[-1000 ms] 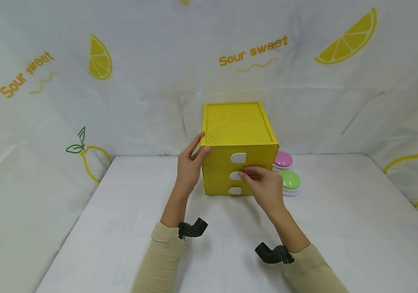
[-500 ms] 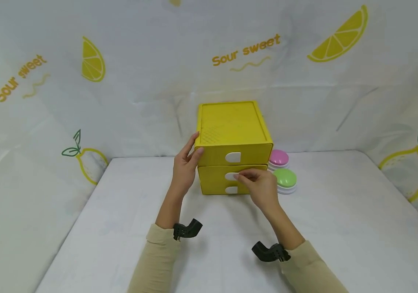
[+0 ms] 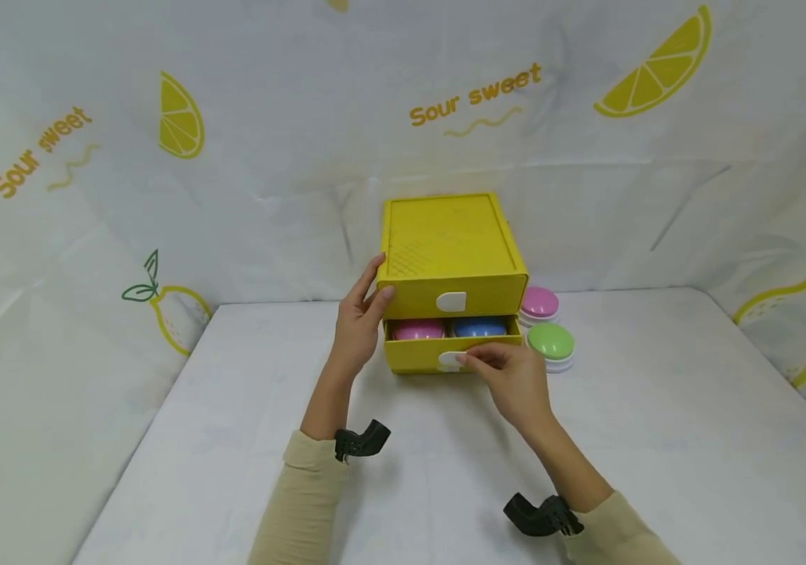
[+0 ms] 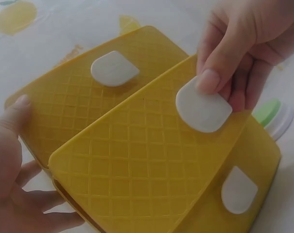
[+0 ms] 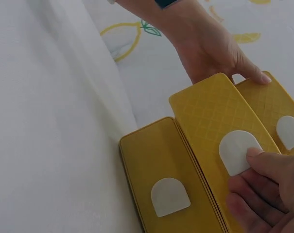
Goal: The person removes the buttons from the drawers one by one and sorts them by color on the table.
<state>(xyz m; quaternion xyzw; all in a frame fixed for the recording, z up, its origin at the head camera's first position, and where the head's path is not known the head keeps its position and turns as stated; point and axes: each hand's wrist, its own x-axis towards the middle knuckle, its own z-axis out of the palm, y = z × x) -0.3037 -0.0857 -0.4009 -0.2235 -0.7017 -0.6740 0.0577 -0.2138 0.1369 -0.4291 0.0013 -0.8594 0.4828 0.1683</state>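
A yellow drawer cabinet (image 3: 452,235) with three tiers stands against the back cloth, each drawer front bearing a white tab handle. Its middle drawer (image 3: 410,355) sticks out, showing a pink domed button (image 3: 418,329) and a blue domed button (image 3: 480,327) inside. My right hand (image 3: 512,380) pinches that drawer's white handle (image 4: 203,106) between thumb and fingers. On the cabinet's left side my left hand (image 3: 358,329) braces the upper part, thumb on the top drawer's front (image 4: 69,92), fingers spread along the side. The bottom drawer (image 5: 159,165) is pushed in.
Just right of the cabinet, a pink domed button (image 3: 540,302) and a green domed button (image 3: 551,342) with white bases stand on the white-covered table (image 3: 657,408). Behind hangs a white cloth (image 3: 289,204) printed with lemons.
The middle drawer has slid out toward me with my right hand on its handle, uncovering the pink and blue domed buttons inside. My left hand stays on the cabinet's left side.
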